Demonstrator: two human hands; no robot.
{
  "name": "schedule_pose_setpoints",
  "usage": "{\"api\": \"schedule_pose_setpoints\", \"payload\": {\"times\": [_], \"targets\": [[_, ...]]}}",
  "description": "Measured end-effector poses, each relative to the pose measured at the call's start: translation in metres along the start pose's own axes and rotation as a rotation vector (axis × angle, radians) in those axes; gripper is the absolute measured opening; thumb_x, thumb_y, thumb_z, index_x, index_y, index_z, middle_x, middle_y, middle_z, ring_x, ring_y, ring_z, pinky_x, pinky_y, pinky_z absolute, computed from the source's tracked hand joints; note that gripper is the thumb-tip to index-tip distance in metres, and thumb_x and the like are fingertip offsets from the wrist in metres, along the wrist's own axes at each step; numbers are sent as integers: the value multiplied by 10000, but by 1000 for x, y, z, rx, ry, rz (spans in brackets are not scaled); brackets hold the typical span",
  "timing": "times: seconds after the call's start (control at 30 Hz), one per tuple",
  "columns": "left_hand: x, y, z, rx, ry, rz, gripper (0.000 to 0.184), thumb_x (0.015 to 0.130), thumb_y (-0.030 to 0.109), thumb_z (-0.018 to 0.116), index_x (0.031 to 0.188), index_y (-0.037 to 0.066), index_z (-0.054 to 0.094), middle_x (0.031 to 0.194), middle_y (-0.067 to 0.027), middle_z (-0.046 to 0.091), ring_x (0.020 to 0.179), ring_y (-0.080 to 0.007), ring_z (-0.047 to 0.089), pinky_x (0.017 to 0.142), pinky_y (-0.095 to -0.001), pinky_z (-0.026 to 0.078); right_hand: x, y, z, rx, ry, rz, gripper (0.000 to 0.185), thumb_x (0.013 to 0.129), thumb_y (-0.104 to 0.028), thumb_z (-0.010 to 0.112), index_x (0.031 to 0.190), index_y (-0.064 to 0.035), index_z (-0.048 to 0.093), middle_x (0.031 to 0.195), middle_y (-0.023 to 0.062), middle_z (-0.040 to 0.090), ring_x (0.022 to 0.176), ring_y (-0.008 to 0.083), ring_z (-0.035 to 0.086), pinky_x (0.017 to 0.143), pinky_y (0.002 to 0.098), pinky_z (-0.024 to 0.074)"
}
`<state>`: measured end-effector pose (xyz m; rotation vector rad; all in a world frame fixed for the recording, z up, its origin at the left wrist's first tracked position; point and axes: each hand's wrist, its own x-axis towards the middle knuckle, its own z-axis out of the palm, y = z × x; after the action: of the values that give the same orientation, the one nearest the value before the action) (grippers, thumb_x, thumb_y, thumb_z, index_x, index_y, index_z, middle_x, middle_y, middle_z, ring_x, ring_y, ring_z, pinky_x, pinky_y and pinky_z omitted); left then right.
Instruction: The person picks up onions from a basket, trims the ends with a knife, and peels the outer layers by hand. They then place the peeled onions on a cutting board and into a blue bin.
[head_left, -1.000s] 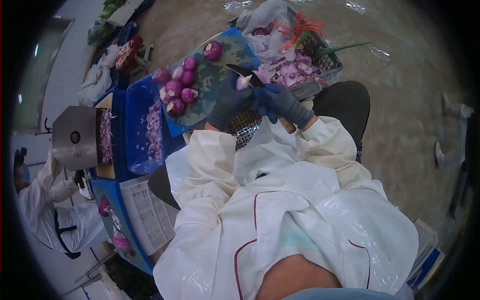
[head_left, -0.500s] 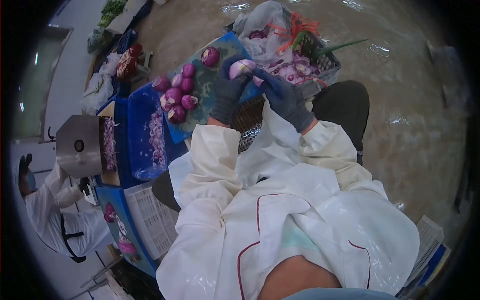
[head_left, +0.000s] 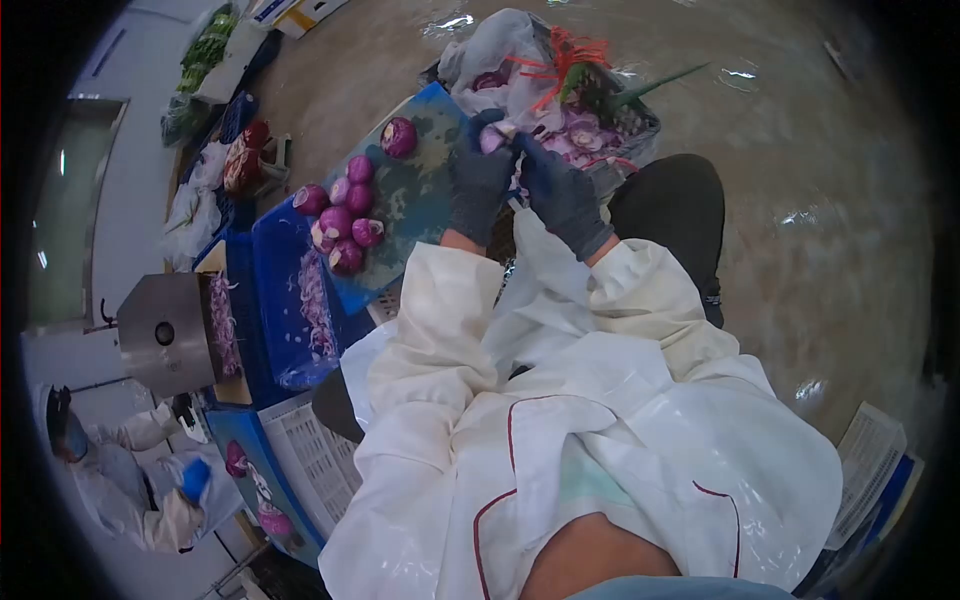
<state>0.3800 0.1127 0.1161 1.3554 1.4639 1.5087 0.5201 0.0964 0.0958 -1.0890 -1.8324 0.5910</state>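
Note:
Both of my hands wear dark gloves and meet in front of me, over the right edge of a blue-green cutting board (head_left: 420,200). A partly peeled red onion (head_left: 491,139) sits in the fingers of my left hand (head_left: 480,185). Close against it, the fingers of my right hand (head_left: 560,195) are closed; whatever they pinch is too small and hidden to name. Several purple onions (head_left: 347,222) lie grouped on the left of the board, with a single onion (head_left: 399,137) farther back.
Beyond my hands, a lined crate (head_left: 645,145) holds onion skins, a plastic bag and red strips. On the left are a blue bin (head_left: 275,235) with sliced onion and a metal slicing machine (head_left: 160,335). A co-worker in white (head_left: 125,480) is at lower left.
My hands have shifted slightly, and the onion has turned in my left hand with less of it showing. The view has tilted a little. The co-worker's arms have moved, and a blue item now shows there.

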Motion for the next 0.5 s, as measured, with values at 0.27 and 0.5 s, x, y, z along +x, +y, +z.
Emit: {"api": "schedule_pose_setpoints", "payload": {"times": [0.27,0.5], "targets": [[18,16,-6,-506,-107,-190,441,787,-24,620,1212,89,580,920,-35,627,686,-127,595,532,-244,474,17,56,-9,1213,-75,901,297,927,-250,591,1187,-112,551,928,76,663,620,138,577,519,313,519],[-8,-6,-99,-1133,-48,-400,389,851,154,663,1207,48,549,986,-78,626,807,-178,608,627,-292,508,5,120,13,1019,-166,905,133,867,-174,607,964,-94,652,818,32,590,723,165,578,623,326,476]]}}
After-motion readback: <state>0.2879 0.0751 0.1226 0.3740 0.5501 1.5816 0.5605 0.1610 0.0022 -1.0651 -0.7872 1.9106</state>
